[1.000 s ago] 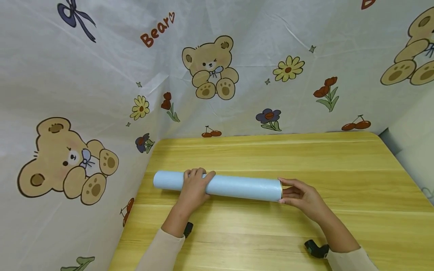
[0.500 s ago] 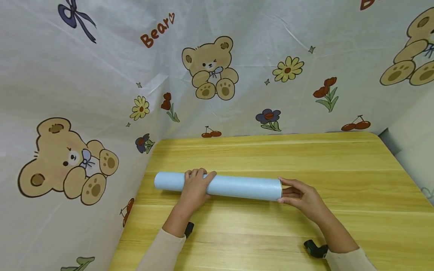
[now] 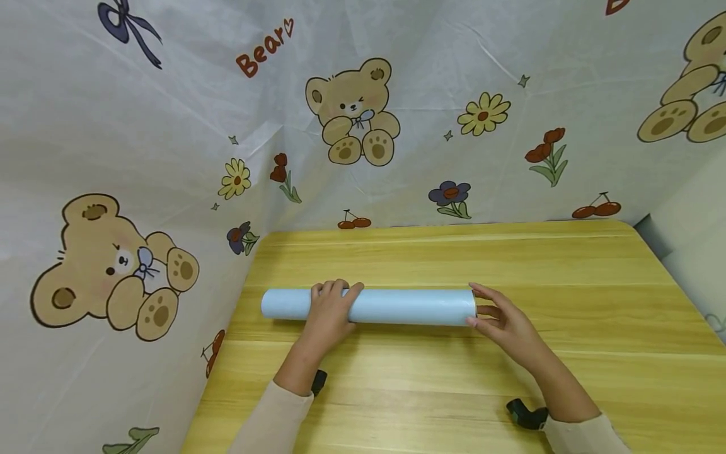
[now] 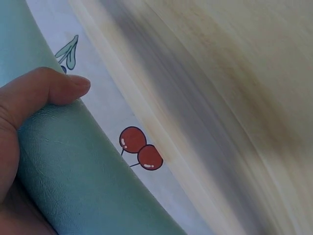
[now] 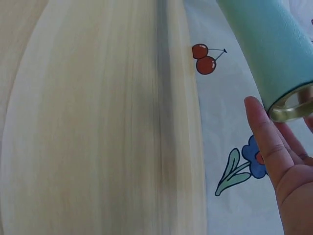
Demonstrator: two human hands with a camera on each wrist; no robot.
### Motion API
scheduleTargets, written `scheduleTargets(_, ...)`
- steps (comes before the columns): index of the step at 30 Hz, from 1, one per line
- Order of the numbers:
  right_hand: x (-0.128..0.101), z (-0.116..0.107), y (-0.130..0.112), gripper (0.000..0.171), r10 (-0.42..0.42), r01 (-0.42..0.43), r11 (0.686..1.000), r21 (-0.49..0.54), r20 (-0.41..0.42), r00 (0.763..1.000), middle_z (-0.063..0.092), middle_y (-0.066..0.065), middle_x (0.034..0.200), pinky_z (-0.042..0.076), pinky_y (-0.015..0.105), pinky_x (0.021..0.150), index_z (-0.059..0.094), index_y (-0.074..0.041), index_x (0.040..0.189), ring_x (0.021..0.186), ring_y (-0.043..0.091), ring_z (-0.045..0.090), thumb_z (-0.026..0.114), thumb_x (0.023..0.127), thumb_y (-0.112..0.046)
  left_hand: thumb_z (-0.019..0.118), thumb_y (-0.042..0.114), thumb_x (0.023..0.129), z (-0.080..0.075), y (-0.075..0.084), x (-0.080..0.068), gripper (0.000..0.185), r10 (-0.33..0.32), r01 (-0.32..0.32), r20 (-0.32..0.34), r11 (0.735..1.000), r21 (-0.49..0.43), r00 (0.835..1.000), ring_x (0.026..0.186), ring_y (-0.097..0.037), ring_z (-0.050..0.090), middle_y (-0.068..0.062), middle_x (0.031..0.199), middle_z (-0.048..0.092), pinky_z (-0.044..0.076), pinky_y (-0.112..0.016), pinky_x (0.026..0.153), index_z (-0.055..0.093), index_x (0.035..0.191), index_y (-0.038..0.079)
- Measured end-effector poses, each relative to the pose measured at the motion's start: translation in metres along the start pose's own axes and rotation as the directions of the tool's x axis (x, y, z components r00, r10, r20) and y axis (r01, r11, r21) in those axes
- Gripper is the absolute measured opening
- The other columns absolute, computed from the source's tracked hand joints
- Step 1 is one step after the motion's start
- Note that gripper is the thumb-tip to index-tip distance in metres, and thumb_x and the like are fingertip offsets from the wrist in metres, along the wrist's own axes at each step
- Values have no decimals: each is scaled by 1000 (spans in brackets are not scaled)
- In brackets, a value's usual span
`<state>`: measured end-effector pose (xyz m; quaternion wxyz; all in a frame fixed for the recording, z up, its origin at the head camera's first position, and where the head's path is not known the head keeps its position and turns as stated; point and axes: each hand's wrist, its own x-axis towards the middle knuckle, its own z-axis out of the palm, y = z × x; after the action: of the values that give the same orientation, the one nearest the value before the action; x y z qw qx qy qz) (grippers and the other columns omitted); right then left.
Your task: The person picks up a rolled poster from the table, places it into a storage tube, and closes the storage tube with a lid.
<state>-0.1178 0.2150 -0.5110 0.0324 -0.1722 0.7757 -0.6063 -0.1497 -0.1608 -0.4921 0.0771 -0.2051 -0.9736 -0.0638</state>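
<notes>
A long light blue roll with a leather-like surface lies crosswise in the head view, seemingly raised above the table. My left hand grips it left of its middle, fingers over the far side and thumb along the top in the head view. In the left wrist view the thumb bends over the greenish-looking roll. At the roll's right end my right hand holds the rim between spread thumb and fingers. The right wrist view shows that end hollow, with a shiny goldish rim; some fingers are partly hidden behind it.
Beneath lies a light wood-grain table. A white cloth printed with bears, flowers and cherries hangs behind and at the left. Black wrist-camera parts show by both sleeves. At the far right stands a pale surface.
The roll has levelled out: its right end has moved up in the head view and slightly right. My right fingertips have shifted up along with it. The left hand keeps its grip, moving slightly right.
</notes>
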Motion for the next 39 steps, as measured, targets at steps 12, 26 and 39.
scheduleTargets(12, 1, 5, 0, 56, 87, -81, 986, 144, -40, 995, 45, -5, 138, 54, 15, 90, 33, -13, 157, 117, -5, 61, 53, 105, -13, 94, 26, 70, -2, 13, 3, 95, 3, -3, 4, 1000, 2, 1000, 122, -32, 54, -6, 126, 59, 35, -54, 104, 45, 152, 25)
scheduleTargets(26, -2, 4, 3, 53, 109, -65, 971, 231, -184, 977, 46, -6, 135, 53, 14, 90, 37, -9, 155, 118, -5, 60, 53, 104, -9, 93, 37, 70, 4, 7, -1, 104, -87, 83, -50, 994, -71, 995, 134, -33, 50, -8, 137, 56, 14, -69, 120, 37, 157, 28)
scheduleTargets(39, -9, -7, 1, 51, 128, -61, 960, 275, -233, 964, 47, -6, 132, 53, 13, 89, 37, -8, 154, 108, 1, 61, 50, 105, -8, 90, 56, 67, 6, -13, -15, 113, -324, 293, -143, 934, -206, 935, 156, -46, 8, -24, 164, 23, 6, -77, 117, 34, 158, 20)
